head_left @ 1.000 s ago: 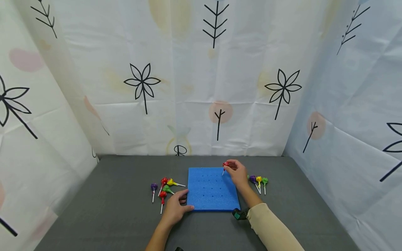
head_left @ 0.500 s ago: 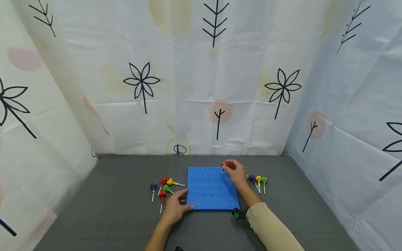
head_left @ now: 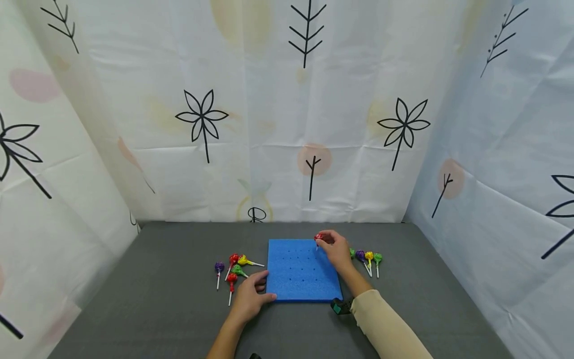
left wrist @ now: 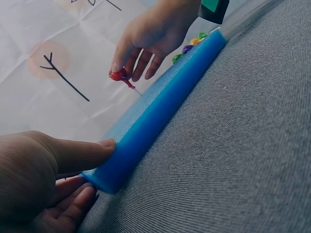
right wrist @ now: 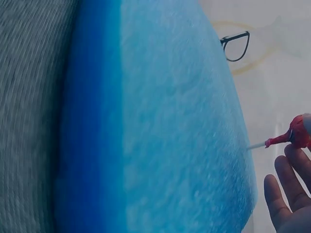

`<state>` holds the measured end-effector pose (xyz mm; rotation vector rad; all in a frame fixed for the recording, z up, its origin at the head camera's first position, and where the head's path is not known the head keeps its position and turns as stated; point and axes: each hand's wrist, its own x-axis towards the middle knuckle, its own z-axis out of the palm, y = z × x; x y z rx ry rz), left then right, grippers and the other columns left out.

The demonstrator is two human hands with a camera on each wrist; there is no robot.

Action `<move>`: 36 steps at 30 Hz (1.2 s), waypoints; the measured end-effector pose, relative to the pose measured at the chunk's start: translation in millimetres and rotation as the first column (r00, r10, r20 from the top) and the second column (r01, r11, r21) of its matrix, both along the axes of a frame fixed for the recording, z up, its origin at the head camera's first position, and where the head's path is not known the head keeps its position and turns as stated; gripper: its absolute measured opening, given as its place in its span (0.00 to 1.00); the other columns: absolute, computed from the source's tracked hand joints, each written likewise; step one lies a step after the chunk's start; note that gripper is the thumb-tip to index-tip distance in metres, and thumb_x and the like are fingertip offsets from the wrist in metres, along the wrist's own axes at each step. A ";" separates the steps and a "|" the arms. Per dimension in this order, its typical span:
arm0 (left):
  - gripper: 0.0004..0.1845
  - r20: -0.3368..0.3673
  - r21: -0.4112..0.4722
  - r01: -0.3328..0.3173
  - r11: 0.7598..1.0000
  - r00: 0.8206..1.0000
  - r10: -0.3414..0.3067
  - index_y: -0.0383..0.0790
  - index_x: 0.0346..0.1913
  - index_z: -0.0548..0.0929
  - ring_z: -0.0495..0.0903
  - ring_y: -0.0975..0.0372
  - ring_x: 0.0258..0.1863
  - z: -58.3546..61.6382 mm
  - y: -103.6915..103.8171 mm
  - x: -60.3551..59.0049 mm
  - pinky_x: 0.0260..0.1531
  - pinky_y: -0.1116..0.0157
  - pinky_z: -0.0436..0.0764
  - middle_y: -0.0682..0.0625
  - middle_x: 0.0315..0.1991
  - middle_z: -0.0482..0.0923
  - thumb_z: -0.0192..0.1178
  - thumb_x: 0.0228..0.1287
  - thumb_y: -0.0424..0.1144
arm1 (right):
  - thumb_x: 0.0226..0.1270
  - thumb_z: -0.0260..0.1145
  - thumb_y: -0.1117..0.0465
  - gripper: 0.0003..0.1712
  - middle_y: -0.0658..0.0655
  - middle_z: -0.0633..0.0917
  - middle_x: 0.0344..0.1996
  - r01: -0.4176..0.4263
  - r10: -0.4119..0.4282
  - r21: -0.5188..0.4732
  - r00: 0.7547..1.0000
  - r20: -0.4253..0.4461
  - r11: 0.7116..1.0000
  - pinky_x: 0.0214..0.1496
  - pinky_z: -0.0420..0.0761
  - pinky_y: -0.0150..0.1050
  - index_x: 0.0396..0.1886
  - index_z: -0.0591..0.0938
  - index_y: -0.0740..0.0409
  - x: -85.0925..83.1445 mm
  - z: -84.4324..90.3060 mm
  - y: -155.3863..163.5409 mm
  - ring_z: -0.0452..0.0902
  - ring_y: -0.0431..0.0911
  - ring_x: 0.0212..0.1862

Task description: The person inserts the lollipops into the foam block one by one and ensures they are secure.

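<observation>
The right hand (head_left: 337, 251) pinches a red lollipop (head_left: 318, 237) by its head, with the other fingers (right wrist: 281, 194) spread out loose. The lollipop is at the far right corner of the blue foam board (head_left: 301, 271), and the tip of its white stick touches the top of the board. The board lies flat on the gray table (head_left: 157, 299) and has rows of small holes in it. The left hand (head_left: 251, 296) rests at the near left corner of the board, with its thumb (left wrist: 80, 153) flat on top and its fingers lying straight beside the edge. Five more lollipops (head_left: 232, 269) lie on the table just left of the board. Some others (head_left: 368, 259) lie just right of it, near the right hand.
</observation>
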<state>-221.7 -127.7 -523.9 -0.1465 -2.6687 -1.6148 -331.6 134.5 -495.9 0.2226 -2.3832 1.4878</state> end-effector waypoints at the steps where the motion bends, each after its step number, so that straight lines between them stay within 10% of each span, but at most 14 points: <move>1: 0.36 -0.002 0.001 0.002 1.000 1.000 -0.002 0.31 0.63 0.75 0.79 0.48 0.49 0.1 0.0 0.0 0.48 0.52 0.79 0.36 0.55 0.76 0.76 0.49 0.35 | 0.64 0.69 0.63 0.11 0.56 0.85 0.35 0.002 -0.002 0.008 1.000 -0.003 1.000 0.45 0.78 0.47 0.45 0.84 0.60 -0.6 -0.3 0.2 0.79 0.50 0.41; 36: 0.36 -0.015 0.008 0.012 1.000 1.000 -0.012 0.29 0.62 0.74 0.79 0.48 0.49 1.7 0.5 1.8 0.48 0.51 0.79 0.35 0.54 0.76 0.76 0.48 0.33 | 0.64 0.70 0.60 0.16 0.61 0.84 0.46 -0.016 0.017 0.117 1.000 -0.002 0.993 0.55 0.75 0.53 0.49 0.83 0.62 2.3 19.8 26.8 0.76 0.54 0.51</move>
